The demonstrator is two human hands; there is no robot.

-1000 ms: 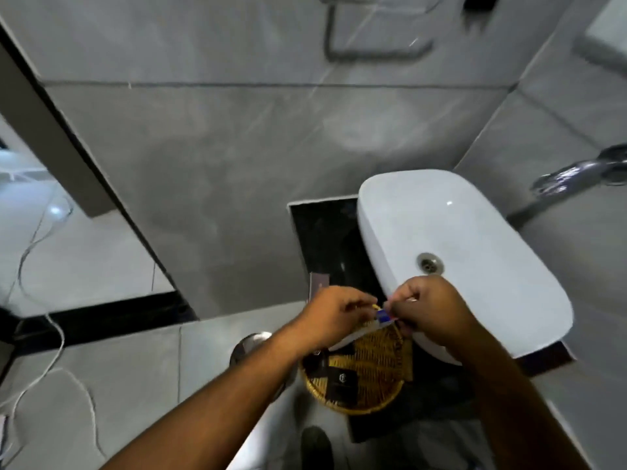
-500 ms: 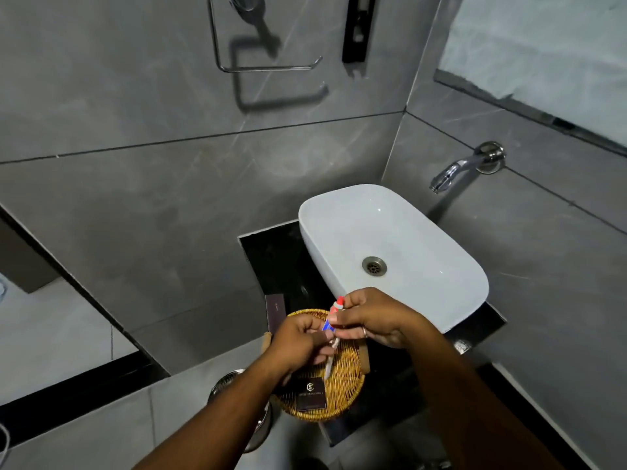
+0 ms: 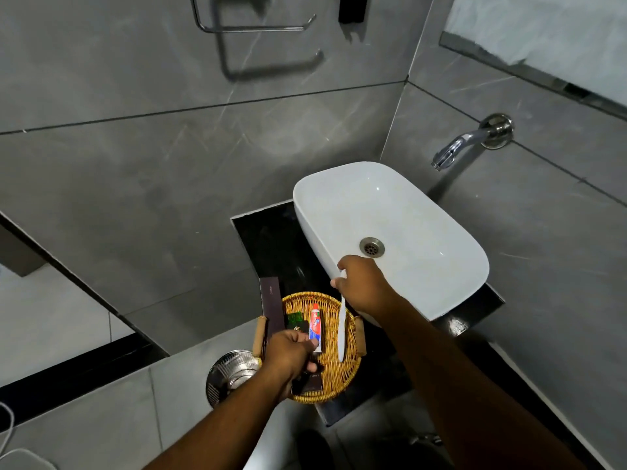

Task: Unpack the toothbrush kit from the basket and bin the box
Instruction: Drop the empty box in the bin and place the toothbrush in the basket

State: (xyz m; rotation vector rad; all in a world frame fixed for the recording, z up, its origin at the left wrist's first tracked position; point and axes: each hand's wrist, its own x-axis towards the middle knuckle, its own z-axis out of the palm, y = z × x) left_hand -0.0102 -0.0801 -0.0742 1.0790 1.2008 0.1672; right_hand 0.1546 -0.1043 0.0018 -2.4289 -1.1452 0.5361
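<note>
A round wicker basket [image 3: 334,378] sits on the black counter beside the sink. My left hand [image 3: 290,352] is over its left side, fingers closed on the lower end of a red, white and blue toothpaste tube [image 3: 315,325] that lies on the weave. My right hand [image 3: 363,286] is above the basket's far rim and pinches the top of a white toothbrush [image 3: 342,334], which hangs down over the basket. A long dark box [image 3: 271,305] leans at the basket's left edge. A small dark box [image 3: 310,385] and a green packet [image 3: 294,316] lie inside.
A white basin [image 3: 407,212] fills the counter to the right, with a wall tap [image 3: 464,144] above it. A steel bin [image 3: 229,371] stands on the floor left of the basket. Grey tiled walls, a towel ring [image 3: 251,27] and the black counter [image 3: 271,239] surround the spot.
My hands have separated. The right one rose with the toothbrush, and the left one dropped into the basket with the toothpaste tube. The view has also tilted up and right.
</note>
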